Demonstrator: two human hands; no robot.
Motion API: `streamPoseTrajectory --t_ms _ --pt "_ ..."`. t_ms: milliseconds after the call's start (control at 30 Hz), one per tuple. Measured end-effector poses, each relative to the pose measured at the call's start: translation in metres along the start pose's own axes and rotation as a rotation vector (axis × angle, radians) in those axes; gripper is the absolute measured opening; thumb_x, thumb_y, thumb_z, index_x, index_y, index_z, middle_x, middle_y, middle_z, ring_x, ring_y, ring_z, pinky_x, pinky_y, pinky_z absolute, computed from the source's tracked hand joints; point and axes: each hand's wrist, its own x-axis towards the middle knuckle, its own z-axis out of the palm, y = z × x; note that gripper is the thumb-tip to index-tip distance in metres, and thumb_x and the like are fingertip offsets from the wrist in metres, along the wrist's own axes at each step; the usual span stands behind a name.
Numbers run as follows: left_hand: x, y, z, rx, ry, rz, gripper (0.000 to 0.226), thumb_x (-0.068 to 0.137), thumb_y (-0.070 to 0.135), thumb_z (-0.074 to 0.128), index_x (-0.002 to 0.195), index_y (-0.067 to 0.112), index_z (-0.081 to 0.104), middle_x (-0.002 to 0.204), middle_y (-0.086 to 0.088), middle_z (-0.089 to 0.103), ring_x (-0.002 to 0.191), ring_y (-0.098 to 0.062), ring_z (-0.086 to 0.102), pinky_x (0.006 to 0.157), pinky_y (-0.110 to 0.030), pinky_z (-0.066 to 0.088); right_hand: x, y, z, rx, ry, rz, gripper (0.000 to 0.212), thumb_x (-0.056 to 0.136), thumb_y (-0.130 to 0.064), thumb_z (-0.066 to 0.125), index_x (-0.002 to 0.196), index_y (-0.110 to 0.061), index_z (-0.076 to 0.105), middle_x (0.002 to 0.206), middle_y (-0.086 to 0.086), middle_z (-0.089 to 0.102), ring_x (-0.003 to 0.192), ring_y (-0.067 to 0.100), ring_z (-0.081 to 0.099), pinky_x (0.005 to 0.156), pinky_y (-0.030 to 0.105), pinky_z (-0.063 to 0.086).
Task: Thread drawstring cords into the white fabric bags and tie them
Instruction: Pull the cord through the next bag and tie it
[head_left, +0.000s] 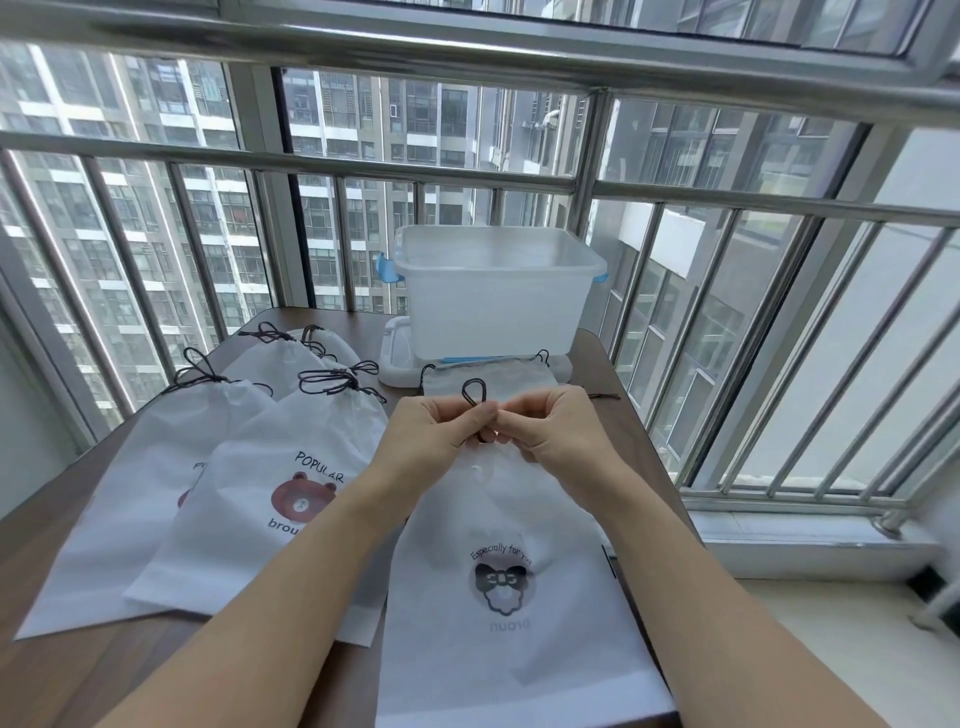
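Brown wood-grain table under and left of the hands. Beyond the hands, a clear plastic storage bin with blue latches sits on its white lid. Metal railing with vertical bars wraps behind and to the right. High-rise apartment blocks outside, grey daylight. Pale window ledge right of the hands.

Both hands on cord loop
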Motion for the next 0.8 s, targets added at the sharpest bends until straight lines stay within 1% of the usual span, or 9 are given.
streamPoseTrajectory --t_ms 100,133,233,300,367,467,600,733,800 --pt "0.002 -0.001 0.000 -0.066 0.052 -0.004 0.025 0.093 0.016 0.067 0.085 -0.007 0.073 0.067 -0.003 0.069 0.058 -0.005 0.058 0.061 -0.012 0.046 0.000 -0.002 -0.005 0.028 -0.070 0.005 0.010 0.090 -0.006 0.074 0.091 0.004 0.077 0.070 0.009 0.069 0.055 0.011 0.046 0.053 0.021 0.035" --pt "0.004 -0.002 -0.001 -0.082 0.074 -0.007 0.023 0.094 0.016 0.066 0.088 -0.004 0.074 0.068 -0.002 0.069 0.060 -0.006 0.059 0.061 -0.012 0.047 0.000 -0.003 -0.007 0.050 -0.095 0.005 0.009 0.091 -0.002 0.070 0.096 0.003 0.076 0.073 0.010 0.070 0.057 0.011 0.049 0.054 0.020 0.038" --pt "0.005 -0.001 -0.001 -0.104 0.110 -0.015 0.015 0.096 0.012 0.062 0.088 0.009 0.074 0.067 0.002 0.071 0.061 -0.004 0.060 0.065 -0.013 0.048 0.000 -0.005 -0.013 0.070 -0.168 0.008 0.020 0.093 0.004 0.064 0.111 0.004 0.073 0.088 0.013 0.074 0.067 0.012 0.060 0.064 0.020 0.047" --pt "0.006 -0.003 -0.001 -0.114 0.102 -0.012 0.014 0.098 0.009 0.059 0.091 0.010 0.071 0.067 0.002 0.071 0.063 -0.006 0.062 0.070 -0.017 0.048 0.000 -0.005 -0.017 0.067 -0.207 0.001 0.024 0.093 0.005 0.064 0.116 0.004 0.070 0.095 0.015 0.075 0.074 0.015 0.066 0.069 0.021 0.051" --pt "0.008 -0.005 -0.002 -0.119 0.090 0.002 0.009 0.099 0.008 0.058 0.098 0.011 0.065 0.069 0.000 0.071 0.067 -0.009 0.063 0.070 -0.019 0.048 0.000 -0.005 -0.019 0.068 -0.220 0.001 0.027 0.091 0.002 0.067 0.118 0.004 0.068 0.099 0.019 0.076 0.078 0.020 0.070 0.071 0.024 0.054" --pt "0.009 -0.007 -0.003 -0.132 0.083 -0.009 0.010 0.098 0.009 0.060 0.105 0.014 0.056 0.076 -0.004 0.072 0.071 -0.014 0.066 0.068 -0.023 0.052 -0.001 -0.009 -0.018 0.071 -0.175 0.020 0.024 0.085 -0.002 0.075 0.108 0.005 0.067 0.096 0.025 0.076 0.077 0.026 0.073 0.071 0.028 0.058" --pt "0.009 -0.006 -0.003 -0.173 0.029 -0.010 0.003 0.095 0.003 0.062 0.093 0.005 0.063 0.075 -0.005 0.074 0.066 -0.009 0.066 0.068 -0.016 0.051 -0.001 -0.008 -0.016 0.029 -0.116 0.023 0.011 0.080 -0.006 0.080 0.088 0.001 0.075 0.080 0.020 0.075 0.067 0.023 0.071 0.066 0.028 0.060" --pt "0.010 -0.008 -0.004 -0.204 0.073 -0.026 0.016 0.090 0.006 0.068 0.097 -0.008 0.067 0.079 -0.007 0.074 0.070 -0.011 0.066 0.069 -0.017 0.053 0.000 -0.007 -0.017 0.061 -0.141 0.032 0.008 0.086 0.003 0.072 0.094 0.003 0.075 0.078 0.017 0.074 0.066 0.021 0.070 0.064 0.025 0.058" --pt "0.009 -0.007 -0.003 -0.222 0.095 -0.037 0.013 0.088 0.008 0.071 0.092 -0.004 0.071 0.078 -0.006 0.074 0.069 -0.013 0.065 0.068 -0.018 0.053 0.000 -0.007 -0.016 0.009 -0.156 0.021 0.007 0.085 -0.001 0.075 0.092 -0.001 0.076 0.077 0.013 0.074 0.067 0.018 0.069 0.063 0.023 0.055"
